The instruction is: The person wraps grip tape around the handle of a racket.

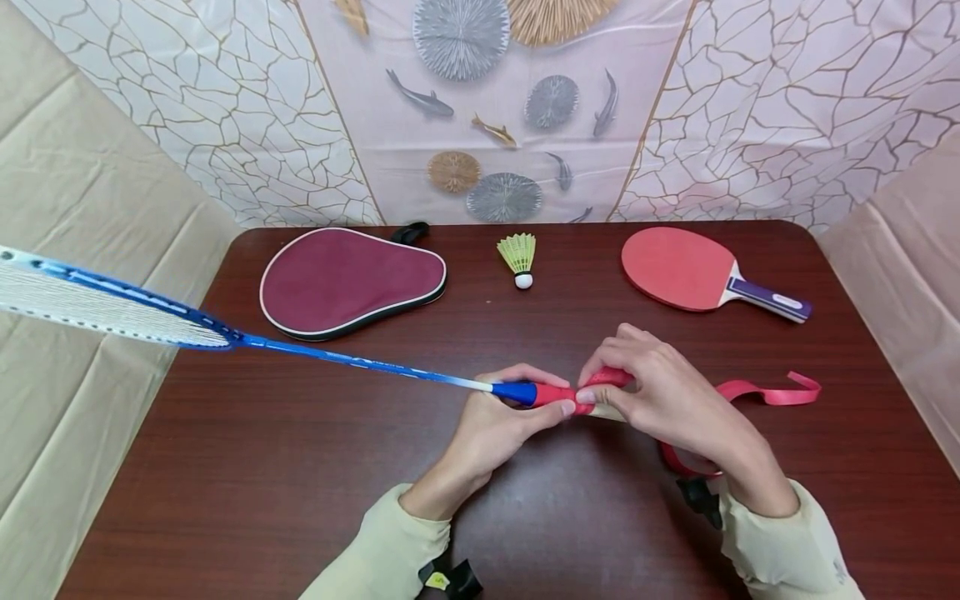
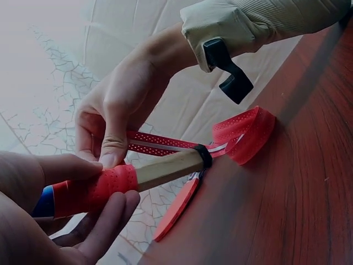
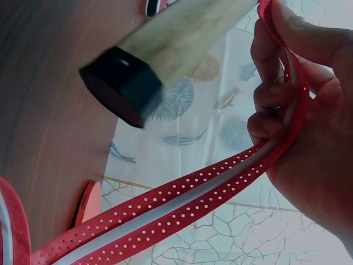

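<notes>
You had the racket [image 1: 360, 361] up over the worktop [image 1: 300, 500], its strung head reaching out beyond the worktop's left edge and its handle [image 2: 170, 171] between your two grips. Your left grip [image 1: 495, 429] was clasped round the upper part of the handle, thumb and fingers on the red wrapped stretch near the blue cone [image 1: 515, 392]. Your right grip [image 1: 671, 396] pinched the red tape [image 1: 783, 397] at the edge of the wrapping, with the strip running on past the curled fingers and trailing in loose curls to the right. Beyond the wrapping, the wood was bare down to the black end cap [image 3: 121, 85].

The racket looked light but long, stiff along its shaft and apt to tip toward its head, so the thick handle was the sound place to hold; the thin shaft and strings looked poorer spots to squeeze. The tape looked soft, bendy and easily creased or twisted, and the pale band along one face may have been sticky. It called for a flat, light pinch close to the wrapping, taut but not overstretched
</notes>
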Demonstrator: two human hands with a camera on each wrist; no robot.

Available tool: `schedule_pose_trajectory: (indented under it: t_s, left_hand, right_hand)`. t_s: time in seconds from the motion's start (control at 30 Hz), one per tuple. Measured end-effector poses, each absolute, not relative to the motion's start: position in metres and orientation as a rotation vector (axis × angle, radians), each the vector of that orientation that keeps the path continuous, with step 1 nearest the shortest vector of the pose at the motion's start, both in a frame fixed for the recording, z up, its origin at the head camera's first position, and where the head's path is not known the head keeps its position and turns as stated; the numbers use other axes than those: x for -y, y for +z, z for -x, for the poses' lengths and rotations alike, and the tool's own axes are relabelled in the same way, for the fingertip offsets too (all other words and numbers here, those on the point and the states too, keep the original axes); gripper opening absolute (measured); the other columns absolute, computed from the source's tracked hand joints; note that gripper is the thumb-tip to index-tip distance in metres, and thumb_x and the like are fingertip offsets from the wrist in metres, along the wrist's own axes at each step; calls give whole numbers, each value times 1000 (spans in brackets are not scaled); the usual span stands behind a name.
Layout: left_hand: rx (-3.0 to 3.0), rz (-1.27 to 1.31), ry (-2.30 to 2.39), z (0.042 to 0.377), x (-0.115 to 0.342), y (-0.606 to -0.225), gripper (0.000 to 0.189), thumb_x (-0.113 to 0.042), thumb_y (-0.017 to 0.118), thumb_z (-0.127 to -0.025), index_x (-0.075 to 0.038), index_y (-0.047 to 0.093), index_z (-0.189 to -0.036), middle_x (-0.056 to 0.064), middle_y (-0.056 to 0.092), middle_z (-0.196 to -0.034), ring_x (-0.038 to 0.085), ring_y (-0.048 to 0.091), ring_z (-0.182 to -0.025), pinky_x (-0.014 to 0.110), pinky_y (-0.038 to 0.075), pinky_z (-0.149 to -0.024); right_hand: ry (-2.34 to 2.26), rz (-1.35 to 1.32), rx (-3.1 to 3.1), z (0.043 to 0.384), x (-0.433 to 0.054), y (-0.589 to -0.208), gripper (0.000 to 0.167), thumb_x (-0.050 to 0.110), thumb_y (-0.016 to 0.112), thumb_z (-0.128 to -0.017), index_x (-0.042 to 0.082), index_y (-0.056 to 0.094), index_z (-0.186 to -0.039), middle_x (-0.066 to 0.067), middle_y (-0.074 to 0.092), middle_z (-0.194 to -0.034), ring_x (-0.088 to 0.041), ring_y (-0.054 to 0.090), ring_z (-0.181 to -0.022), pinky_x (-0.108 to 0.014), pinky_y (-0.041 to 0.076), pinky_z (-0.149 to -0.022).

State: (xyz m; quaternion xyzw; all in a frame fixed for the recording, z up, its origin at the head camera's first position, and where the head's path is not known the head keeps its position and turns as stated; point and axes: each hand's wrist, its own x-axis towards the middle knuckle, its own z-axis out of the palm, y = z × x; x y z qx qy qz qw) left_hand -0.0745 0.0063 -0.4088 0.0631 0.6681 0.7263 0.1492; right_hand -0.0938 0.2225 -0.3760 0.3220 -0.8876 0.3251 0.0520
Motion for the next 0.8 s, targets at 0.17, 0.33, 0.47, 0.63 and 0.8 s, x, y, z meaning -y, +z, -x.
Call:
schedule_pose_trajectory:
  t_s: [0.17,0.33,0.47,0.63,0.8]
  left_hand:
    - [-1904,-253,2084,75,-3,-407,23,-12,83,-79,-10,74,-101,8,70,-89,20,63,-75,25,51,-63]
    - [-1905,-282,2108,76,-2,-406,21,-15,83,-80,-12,75,-99,8,68,-94,20,63,-81,25,51,-65]
    - [-1929,-240,2076,75,-2,-406,24,-14,82,-80,-14,71,-102,8,63,-100,22,62,-87,26,51,-69]
    - [-1823,-99,2076,74,-4,-406,39,-6,79,-81,-7,51,-109,13,62,-100,26,66,-85,28,54,-73]
    - [-1609,71,2199,73,-8,-405,45,3,77,-82,-1,43,-111,20,63,-107,34,70,-88,39,56,-82]
  right_hand:
    - [1035,-982,2747,95,-222,-378,18,26,82,-81,32,69,-92,19,57,-86,-4,48,-81,-22,44,-65]
    - [1060,-979,2784,94,-224,-379,21,26,81,-82,31,71,-100,17,55,-88,-2,50,-79,-21,45,-62]
    - [1066,-1021,2815,93,-224,-379,21,26,78,-84,32,72,-103,16,54,-85,-2,49,-73,-20,43,-60]
    - [1049,-1099,2811,95,-223,-382,22,25,75,-88,27,72,-109,19,59,-90,-3,47,-76,-19,42,-63]
    - [985,-1167,2762,98,-221,-386,23,19,75,-88,22,73,-111,20,60,-91,-5,45,-85,-20,41,-69]
